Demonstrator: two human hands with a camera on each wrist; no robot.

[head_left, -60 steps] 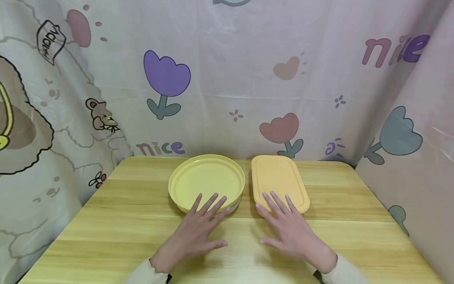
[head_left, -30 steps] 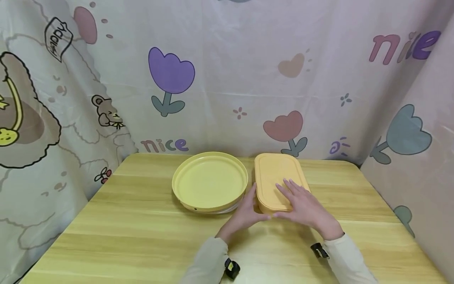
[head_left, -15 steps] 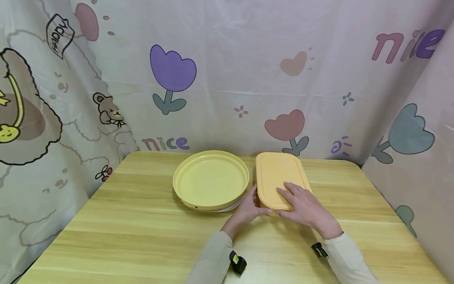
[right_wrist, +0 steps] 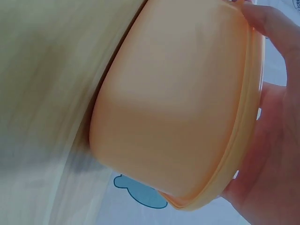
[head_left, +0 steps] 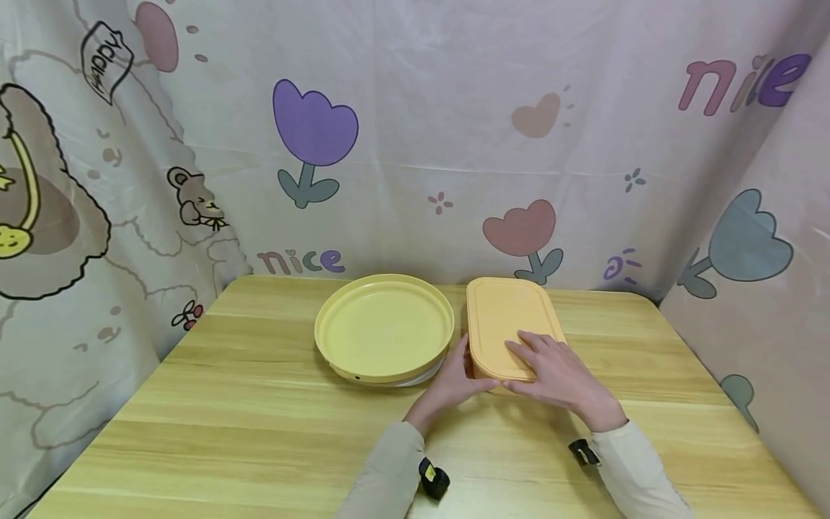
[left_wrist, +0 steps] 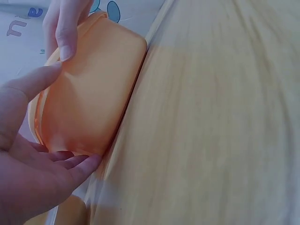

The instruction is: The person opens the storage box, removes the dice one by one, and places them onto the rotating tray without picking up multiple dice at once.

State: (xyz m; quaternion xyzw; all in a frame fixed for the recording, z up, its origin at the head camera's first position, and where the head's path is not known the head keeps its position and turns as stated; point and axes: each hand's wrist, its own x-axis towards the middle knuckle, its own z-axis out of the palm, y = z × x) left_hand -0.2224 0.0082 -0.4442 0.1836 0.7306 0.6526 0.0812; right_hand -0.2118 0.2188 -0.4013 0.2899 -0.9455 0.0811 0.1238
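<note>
The left hand (head_left: 452,379) has joined the right hand (head_left: 563,375) at the orange box (head_left: 499,317); fingers of both grip it, apparently securing it.

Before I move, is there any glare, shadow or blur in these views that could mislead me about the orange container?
Head view: mostly crisp, with a pale sheen on the near part of the table; left wrist: hazy and dim, the wood grain soft, dark shadow along the base of the orange container; right wrist: similarly soft, shadow along its base too.
</note>
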